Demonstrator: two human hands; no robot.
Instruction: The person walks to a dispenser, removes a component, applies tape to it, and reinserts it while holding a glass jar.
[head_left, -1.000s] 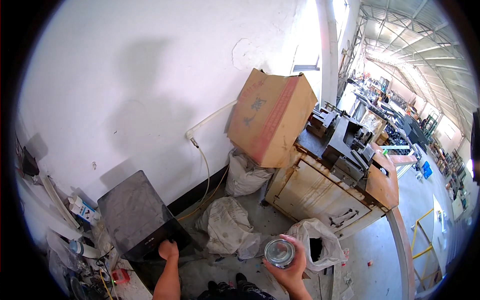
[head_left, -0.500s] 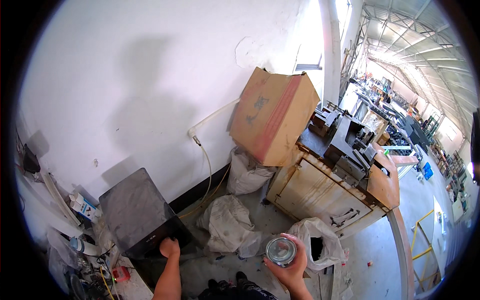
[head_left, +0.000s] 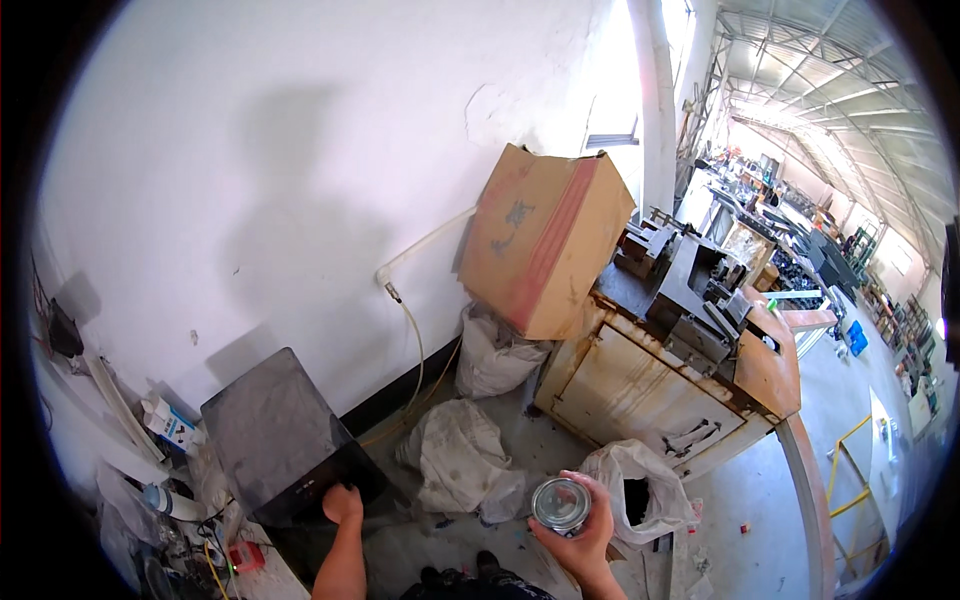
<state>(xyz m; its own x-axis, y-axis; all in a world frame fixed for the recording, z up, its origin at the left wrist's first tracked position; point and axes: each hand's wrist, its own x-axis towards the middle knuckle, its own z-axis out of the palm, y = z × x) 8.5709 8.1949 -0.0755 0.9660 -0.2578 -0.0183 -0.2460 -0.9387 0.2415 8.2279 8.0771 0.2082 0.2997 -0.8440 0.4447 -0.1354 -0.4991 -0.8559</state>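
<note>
My right hand (head_left: pixel 588 522) is wrapped round a clear, round-mouthed glass cup (head_left: pixel 561 506), seen from above with its shiny rim facing up. At the left, my left hand (head_left: pixel 342 503) touches the dark front panel of a black box-shaped appliance (head_left: pixel 265 430) by the wall. The back of that hand faces me, and its fingertips are hidden against the panel, so its grip does not show.
White woven sacks (head_left: pixel 455 450) lie on the floor, beside an open white bag (head_left: pixel 650 490). A cardboard box (head_left: pixel 545 240) leans above a rusty cabinet (head_left: pixel 640 385) bearing a metal machine (head_left: pixel 700 290). A red device (head_left: pixel 245 556) and cables lie at lower left.
The view has shifted slightly, so the surroundings sit a little lower in it. My left hand stays at the appliance's front and my right hand keeps the glass cup.
</note>
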